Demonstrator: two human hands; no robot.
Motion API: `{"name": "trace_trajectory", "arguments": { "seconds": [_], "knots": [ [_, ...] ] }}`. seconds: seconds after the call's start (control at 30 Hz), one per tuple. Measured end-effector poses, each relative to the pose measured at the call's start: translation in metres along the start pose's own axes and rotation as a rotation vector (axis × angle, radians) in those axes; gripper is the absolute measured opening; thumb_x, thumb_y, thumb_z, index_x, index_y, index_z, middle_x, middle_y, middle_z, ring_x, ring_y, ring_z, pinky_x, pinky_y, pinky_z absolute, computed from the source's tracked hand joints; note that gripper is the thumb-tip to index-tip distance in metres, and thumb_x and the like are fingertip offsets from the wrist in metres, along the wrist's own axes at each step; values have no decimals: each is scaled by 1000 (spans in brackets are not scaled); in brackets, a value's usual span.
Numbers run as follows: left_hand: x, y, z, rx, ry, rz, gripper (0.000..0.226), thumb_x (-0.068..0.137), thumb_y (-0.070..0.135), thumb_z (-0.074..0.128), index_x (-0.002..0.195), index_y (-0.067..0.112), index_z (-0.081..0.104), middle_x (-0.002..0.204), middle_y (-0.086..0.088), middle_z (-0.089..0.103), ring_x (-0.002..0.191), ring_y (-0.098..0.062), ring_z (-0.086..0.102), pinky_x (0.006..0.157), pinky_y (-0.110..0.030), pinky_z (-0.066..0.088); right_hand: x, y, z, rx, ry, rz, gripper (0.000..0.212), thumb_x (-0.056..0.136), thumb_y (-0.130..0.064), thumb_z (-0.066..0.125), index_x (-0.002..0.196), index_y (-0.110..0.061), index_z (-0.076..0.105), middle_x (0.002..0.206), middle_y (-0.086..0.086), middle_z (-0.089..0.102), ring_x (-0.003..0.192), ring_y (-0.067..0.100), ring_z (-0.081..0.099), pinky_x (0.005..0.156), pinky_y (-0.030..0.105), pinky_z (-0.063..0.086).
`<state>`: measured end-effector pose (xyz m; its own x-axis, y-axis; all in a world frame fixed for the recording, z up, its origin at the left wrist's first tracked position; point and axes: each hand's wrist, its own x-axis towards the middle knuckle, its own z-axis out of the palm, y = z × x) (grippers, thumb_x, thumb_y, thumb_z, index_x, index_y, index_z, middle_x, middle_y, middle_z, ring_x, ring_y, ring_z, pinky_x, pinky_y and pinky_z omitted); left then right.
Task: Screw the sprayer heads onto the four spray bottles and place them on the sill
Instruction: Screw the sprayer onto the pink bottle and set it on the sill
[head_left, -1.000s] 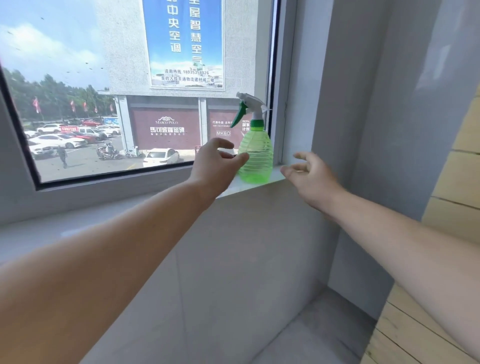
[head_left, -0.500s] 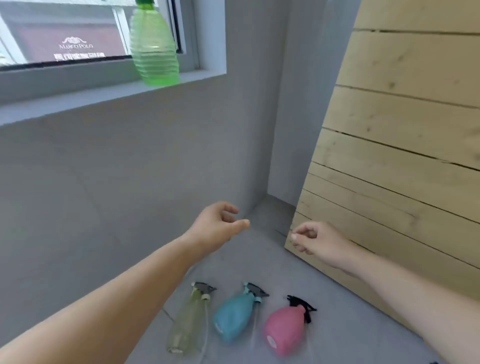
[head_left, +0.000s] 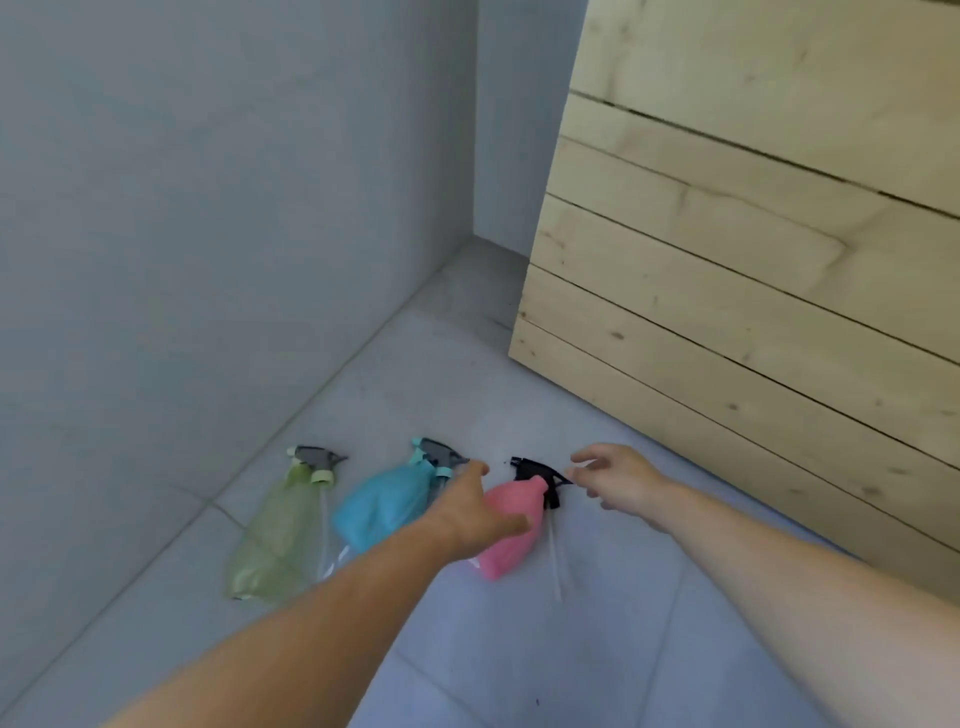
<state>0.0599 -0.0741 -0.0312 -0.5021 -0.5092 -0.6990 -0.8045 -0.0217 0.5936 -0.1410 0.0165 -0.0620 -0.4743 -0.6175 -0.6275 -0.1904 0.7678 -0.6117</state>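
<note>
Three spray bottles lie on their sides on the grey floor. A pale yellow-green bottle (head_left: 270, 540) is at the left with a grey sprayer head (head_left: 317, 460) beside its neck. A blue bottle (head_left: 382, 506) lies in the middle with a grey and teal head (head_left: 439, 457). A pink bottle (head_left: 511, 540) is at the right, with a black sprayer head (head_left: 537, 473) at its neck and a clear tube (head_left: 555, 566) trailing out. My left hand (head_left: 475, 514) hovers over the pink bottle, fingers apart. My right hand (head_left: 615, 480) is spread open beside the black head. The sill and the green bottle are out of view.
A grey wall (head_left: 208, 234) rises at the left and meets the floor just behind the bottles. A slatted wooden panel (head_left: 753, 286) leans at the right, close behind my right hand. Grey floor tiles (head_left: 519, 665) stretch toward me.
My view dropped from the sill and the green bottle down to the floor. Both hands have lowered toward the pink bottle and its black head.
</note>
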Motion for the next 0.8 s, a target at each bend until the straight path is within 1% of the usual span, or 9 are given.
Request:
{"name": "trace_trajectory", "arguments": {
  "seconds": [0.07,0.13,0.3,0.37,0.43,0.5,0.57,0.63,0.8],
  "knots": [
    [12,-4,14,38,-2,-33,98,84,39,81,160,18,22,160,-10,37,142,-30,46,109,-40,47,9,11,7,-4,-23,1,43,87,-31,72,126,-14,64,112,7,63,91,18,61,79,28,47],
    [21,-8,26,60,14,-66,95,81,40,82,156,17,28,154,-10,41,136,-31,51,103,-41,51,16,19,14,-2,-36,4,49,85,-34,74,128,-15,62,114,8,62,92,19,61,81,28,47],
    [26,-21,41,-109,49,-199,77,81,40,81,141,14,40,140,-9,53,118,-30,58,87,-41,56,37,23,33,-29,2,25,57,81,-36,78,129,-9,61,105,5,57,79,14,56,69,22,43],
    [22,-27,45,-240,49,-250,75,84,39,80,142,14,39,137,-7,52,116,-30,56,83,-41,56,44,24,38,-74,50,42,60,78,-39,80,126,-9,63,107,3,56,94,19,57,80,25,45],
    [18,-33,46,-341,50,-277,75,85,39,79,143,15,38,132,-5,50,117,-30,55,88,-45,60,49,23,42,-134,85,54,60,74,-41,83,121,-9,63,109,1,56,106,22,59,89,28,46],
    [15,-37,47,-412,46,-292,76,85,38,80,144,16,39,130,-4,50,117,-30,56,92,-46,60,50,20,45,-152,95,86,53,69,-40,86,108,-10,64,103,2,58,99,22,60,87,31,48],
    [12,-41,46,-464,31,-307,76,84,38,81,144,16,39,132,-4,51,117,-30,57,92,-44,61,50,18,46,-128,69,129,43,65,-35,89,88,-10,63,89,6,60,80,23,58,74,34,48],
    [9,-42,45,-505,15,-331,77,83,40,82,144,17,41,134,-5,52,119,-30,59,90,-43,62,49,16,47,-73,16,154,36,65,-29,90,79,-10,63,78,9,59,69,24,54,65,34,46],
    [-7,-44,39,-550,-13,-311,73,83,40,82,141,21,41,132,-4,54,115,-27,62,88,-41,64,34,5,41,140,-70,199,18,77,-15,82,77,-12,63,70,5,60,65,17,56,77,37,55]
  ]
}}
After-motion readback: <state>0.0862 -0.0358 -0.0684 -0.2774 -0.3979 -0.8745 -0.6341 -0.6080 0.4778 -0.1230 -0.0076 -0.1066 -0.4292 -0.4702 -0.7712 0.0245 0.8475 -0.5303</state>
